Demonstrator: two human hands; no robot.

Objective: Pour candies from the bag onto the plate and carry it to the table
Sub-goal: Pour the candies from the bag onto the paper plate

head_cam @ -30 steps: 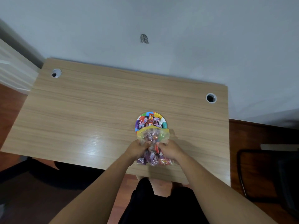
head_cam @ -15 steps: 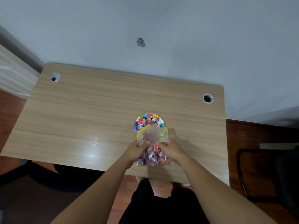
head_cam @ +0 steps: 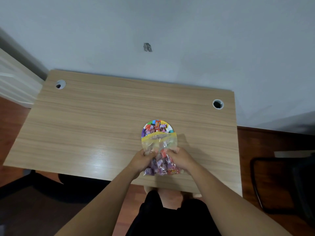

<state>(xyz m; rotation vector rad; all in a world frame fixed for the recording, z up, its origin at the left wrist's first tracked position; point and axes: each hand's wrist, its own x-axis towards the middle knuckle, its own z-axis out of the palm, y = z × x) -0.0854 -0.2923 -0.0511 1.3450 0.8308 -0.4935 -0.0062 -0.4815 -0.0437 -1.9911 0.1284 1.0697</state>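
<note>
A clear candy bag (head_cam: 160, 150) with a yellow zip strip lies tilted over the near half of a small colourful plate (head_cam: 168, 126) on the wooden desk (head_cam: 85, 125). Wrapped candies (head_cam: 156, 128) in red and purple lie on the plate's far half. More candies fill the bag's bottom end, nearest me. My left hand (head_cam: 142, 159) grips the bag's left side and my right hand (head_cam: 180, 158) grips its right side, both at mid-length. The bag's mouth points away from me, over the plate, and hides the plate's near part.
The desk stands against a pale wall, with round cable holes at the back left (head_cam: 60, 84) and back right (head_cam: 218, 104). A dark chair (head_cam: 281, 184) stands on the wooden floor to the right. My legs show below the desk's near edge.
The bag's mouth end has flattened and stretched a little farther over the plate. Both hands keep their hold at about the same spot.
</note>
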